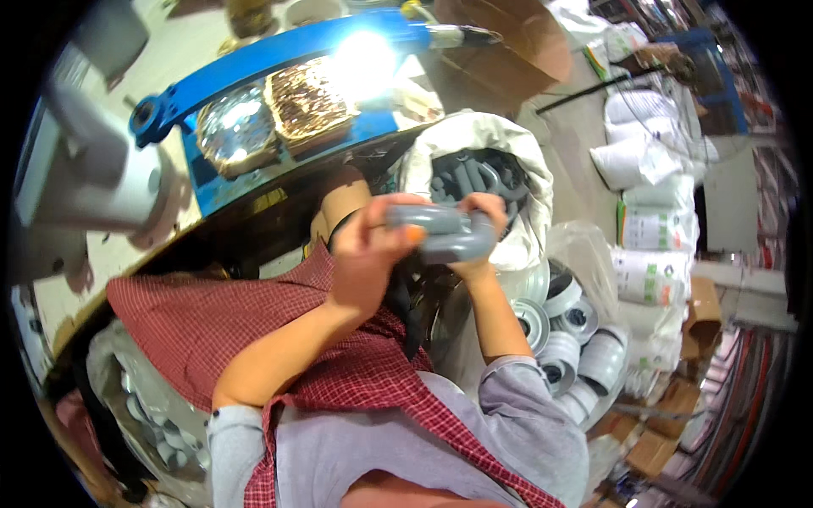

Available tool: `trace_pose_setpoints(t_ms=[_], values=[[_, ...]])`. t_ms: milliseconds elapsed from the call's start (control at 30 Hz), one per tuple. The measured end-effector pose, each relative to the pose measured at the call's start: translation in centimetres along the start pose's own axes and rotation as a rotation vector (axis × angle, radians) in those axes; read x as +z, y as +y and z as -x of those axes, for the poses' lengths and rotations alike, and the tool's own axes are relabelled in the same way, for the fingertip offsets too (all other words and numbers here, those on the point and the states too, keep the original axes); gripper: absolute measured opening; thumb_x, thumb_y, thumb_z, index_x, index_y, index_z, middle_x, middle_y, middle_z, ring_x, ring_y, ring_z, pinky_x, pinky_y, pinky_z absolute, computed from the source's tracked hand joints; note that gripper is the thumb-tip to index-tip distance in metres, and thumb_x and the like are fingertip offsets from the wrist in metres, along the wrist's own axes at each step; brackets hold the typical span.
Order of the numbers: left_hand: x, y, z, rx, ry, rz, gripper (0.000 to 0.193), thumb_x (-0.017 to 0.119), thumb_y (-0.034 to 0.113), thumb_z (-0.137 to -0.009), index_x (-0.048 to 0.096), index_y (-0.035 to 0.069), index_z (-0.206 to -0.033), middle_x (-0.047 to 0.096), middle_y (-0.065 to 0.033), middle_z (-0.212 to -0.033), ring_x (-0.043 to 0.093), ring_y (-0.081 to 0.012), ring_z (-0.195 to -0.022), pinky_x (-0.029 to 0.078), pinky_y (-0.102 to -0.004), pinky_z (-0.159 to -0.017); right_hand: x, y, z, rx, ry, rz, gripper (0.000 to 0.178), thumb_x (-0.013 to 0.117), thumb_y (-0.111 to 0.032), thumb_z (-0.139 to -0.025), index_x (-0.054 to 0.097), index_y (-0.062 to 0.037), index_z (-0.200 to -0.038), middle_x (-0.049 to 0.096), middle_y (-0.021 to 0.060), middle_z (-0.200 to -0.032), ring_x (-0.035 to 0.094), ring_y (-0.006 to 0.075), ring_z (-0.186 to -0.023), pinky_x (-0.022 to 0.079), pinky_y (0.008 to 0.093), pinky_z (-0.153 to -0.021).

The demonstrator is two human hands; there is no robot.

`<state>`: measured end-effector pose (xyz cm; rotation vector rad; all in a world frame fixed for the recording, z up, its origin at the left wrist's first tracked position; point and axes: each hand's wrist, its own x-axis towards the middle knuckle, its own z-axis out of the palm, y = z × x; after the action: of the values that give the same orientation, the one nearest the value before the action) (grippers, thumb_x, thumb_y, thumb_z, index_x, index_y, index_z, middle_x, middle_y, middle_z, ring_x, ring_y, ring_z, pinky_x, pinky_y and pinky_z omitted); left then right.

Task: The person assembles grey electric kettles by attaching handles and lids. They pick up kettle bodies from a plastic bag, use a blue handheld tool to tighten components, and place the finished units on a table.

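Observation:
A grey plastic U-bend pipe [456, 247] is held up in front of me, between both hands. My left hand [366, 250] is closed round its left end, thumb on top. My right hand [486, 208] grips the curved right side, its fingers partly hidden behind the bend. Just beyond the hands stands an open white sack [539, 157] with several dark grey pipe fittings [467, 176] in it. The pipe and hands are slightly blurred.
A blue lever press [279, 46] with two foil-lined trays [306, 100] sits on the bench ahead. At right, a clear bag holds grey round fittings [603, 362]; stacked white sacks [652, 224] stand beyond. Another bag of pale fittings [169, 440] is at lower left.

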<state>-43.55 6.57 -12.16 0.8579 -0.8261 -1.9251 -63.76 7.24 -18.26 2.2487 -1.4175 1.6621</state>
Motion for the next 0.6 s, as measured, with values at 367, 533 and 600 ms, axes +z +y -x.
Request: trace_pose_setpoints(t_ms=[367, 533, 600], values=[[-9.6, 2.1, 1.4, 0.037, 0.198, 0.546, 0.032, 0.043, 0.037, -0.101, 0.052, 0.007, -0.108, 0.037, 0.0036, -0.063, 0.037, -0.0050, -0.050, 0.038, -0.0228, -0.061, -3.9, 3.7, 3.2, 0.525, -0.274, 0.466, 0.058, 0.067, -0.004, -0.079, 0.045, -0.0033, -0.131, 0.055, 0.0188, -0.100, 0.057, 0.0381, -0.090, 0.047, 0.0427, -0.076], [-10.7, 0.7, 3.8, -0.133, 0.365, 0.439, 0.036, 0.042, 0.039, -0.101, 0.053, 0.007, -0.113, 0.036, 0.0042, -0.061, 0.037, -0.0044, -0.049, 0.039, -0.0226, -0.057, -7.9, 3.7, -0.1, 0.431, -0.384, 0.511, 0.058, 0.068, 0.000, -0.073, 0.054, -0.0130, -0.128, 0.056, 0.0135, -0.095, 0.058, 0.0336, -0.087, 0.049, 0.0399, -0.074], [-10.2, -0.5, 4.0, -0.256, 0.430, 0.425, 0.036, 0.043, 0.040, -0.100, 0.053, 0.008, -0.112, 0.039, 0.0051, -0.061, 0.038, -0.0043, -0.049, 0.040, -0.0215, -0.054, -9.9, 3.7, -0.7, 0.586, -0.523, 0.412, 0.055, 0.069, -0.005, -0.075, 0.054, -0.0120, -0.128, 0.057, 0.0140, -0.096, 0.058, 0.0334, -0.089, 0.047, 0.0391, -0.079]])
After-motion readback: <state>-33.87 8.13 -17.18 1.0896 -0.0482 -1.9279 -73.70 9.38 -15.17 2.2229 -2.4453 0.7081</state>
